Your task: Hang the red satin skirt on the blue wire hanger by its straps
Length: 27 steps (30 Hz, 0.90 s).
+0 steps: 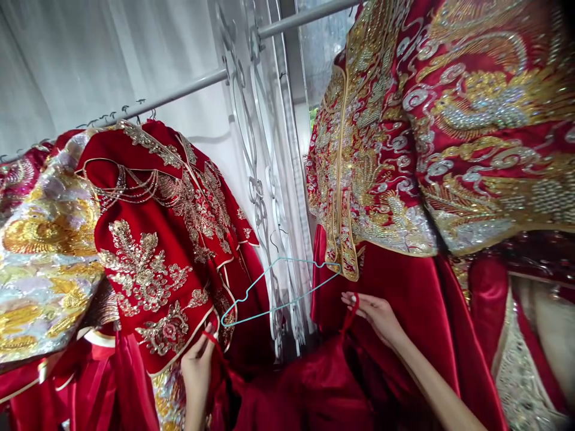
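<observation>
White curtains (pixel 90 54) back a grey clothes rail (pixel 179 93). Far left, two embroidered jackets (pixel 157 239) hang. Left hand (pixel 197 365) pinches one red skirt strap (pixel 211 340). One blue wire hanger (pixel 278 287) sits centre, between the hands. Right hand (pixel 375 314) pinches the other strap (pixel 353 314), the red satin skirt (pixel 314 383) slung below. One beaded jacket (pixel 431 131) hangs right. Risk: the slippery satin may slide off, or the hanger may snag beadwork.
</observation>
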### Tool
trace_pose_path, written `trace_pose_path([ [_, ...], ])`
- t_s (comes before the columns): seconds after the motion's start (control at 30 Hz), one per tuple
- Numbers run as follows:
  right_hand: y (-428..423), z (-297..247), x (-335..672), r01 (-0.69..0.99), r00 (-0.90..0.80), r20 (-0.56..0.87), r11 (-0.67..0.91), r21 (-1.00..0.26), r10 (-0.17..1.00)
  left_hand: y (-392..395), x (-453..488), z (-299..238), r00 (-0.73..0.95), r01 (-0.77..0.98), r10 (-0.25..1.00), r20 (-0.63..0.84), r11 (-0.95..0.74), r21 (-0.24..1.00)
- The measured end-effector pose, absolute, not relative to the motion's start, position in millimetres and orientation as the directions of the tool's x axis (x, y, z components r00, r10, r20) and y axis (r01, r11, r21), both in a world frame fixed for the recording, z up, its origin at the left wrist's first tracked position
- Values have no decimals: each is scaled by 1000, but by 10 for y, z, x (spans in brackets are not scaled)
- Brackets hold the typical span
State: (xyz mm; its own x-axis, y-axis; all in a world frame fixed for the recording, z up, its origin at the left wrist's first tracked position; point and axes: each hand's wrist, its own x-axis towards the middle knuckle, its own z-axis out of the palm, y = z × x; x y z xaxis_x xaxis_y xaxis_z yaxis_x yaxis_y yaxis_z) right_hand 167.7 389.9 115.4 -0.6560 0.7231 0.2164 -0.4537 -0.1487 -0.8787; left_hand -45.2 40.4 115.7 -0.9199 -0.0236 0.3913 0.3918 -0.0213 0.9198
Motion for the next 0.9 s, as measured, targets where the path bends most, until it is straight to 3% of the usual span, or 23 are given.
trace_pose_path([
  [0.27, 4074, 1260, 1559, -448, -643, 285, -48, -893, 711, 693, -762, 1257, -880, 475, 42, 473, 36, 879],
  [0.63, 4174, 1226, 1584, -391, -696, 256, -55, -919, 671, 827, -888, 1380, -889, 439, 179, 422, 68, 896],
  [0.9, 4248, 1236, 1660, -441, -600, 252, -52, -896, 759, 581, -1134, 1544, -824, 528, 299, 481, 98, 844],
])
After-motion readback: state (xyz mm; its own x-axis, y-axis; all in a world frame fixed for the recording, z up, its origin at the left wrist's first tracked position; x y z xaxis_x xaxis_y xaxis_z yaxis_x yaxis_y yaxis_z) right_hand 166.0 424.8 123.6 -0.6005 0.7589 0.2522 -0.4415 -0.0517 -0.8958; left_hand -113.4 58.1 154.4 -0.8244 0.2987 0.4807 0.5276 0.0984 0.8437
